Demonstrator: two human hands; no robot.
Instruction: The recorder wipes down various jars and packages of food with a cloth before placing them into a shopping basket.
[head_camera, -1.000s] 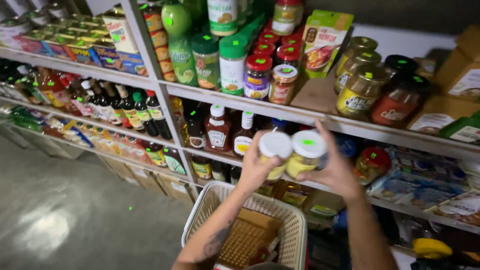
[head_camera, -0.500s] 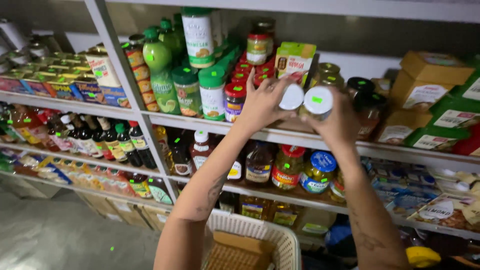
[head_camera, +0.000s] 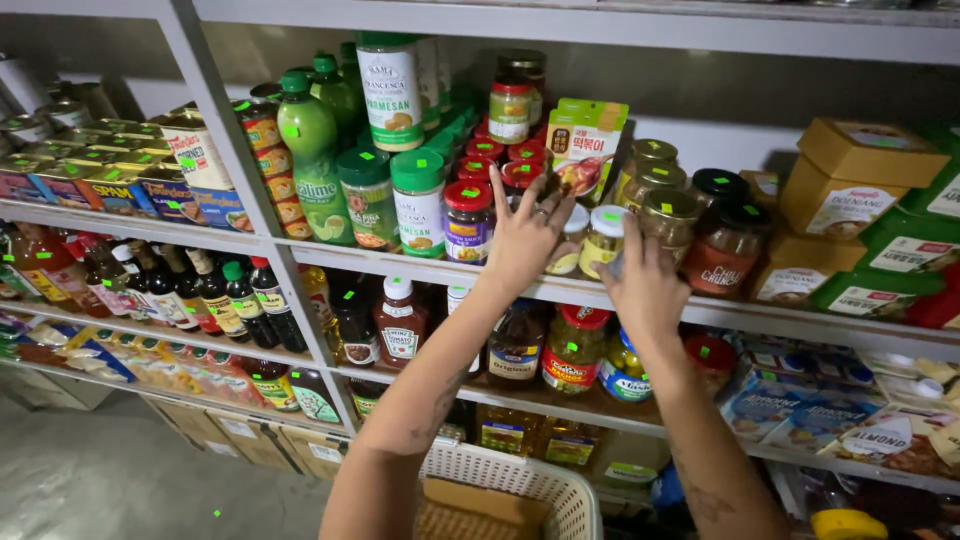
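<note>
Two white-lidded jars (head_camera: 592, 240) now stand on the metal shelf (head_camera: 420, 268), where half a second ago both were held in the air in front of it and a second ago down over the basket; the setting-down looks done or nearly so. The left hand (head_camera: 527, 235) has its fingers spread wide and flat against the nearer jar, palm toward the shelf, not gripping it. The right hand (head_camera: 645, 285) sits just below and in front of the second jar, fingers raised toward its glass; whether it is touching or has let go cannot be told. Both jars are short, round and of clear glass, showing a pale yellowish filling, with smooth white caps marked by green stickers. Left of the left hand stand red-lidded jars (head_camera: 468, 220) and tall plastic shakers with green caps (head_camera: 418, 200); beyond the fingertips leans a glossy green and orange pouch (head_camera: 585, 140). Right of the right hand are gold-lidded jars (head_camera: 668, 215) and a dark jar of red paste (head_camera: 725, 245), then cardboard boxes (head_camera: 860, 175). Under both forearms, a white woven-plastic basket (head_camera: 520, 490) holds a flat brown carton. Glass sauce bottles (head_camera: 400, 320) line the shelf below the wrists.
</note>
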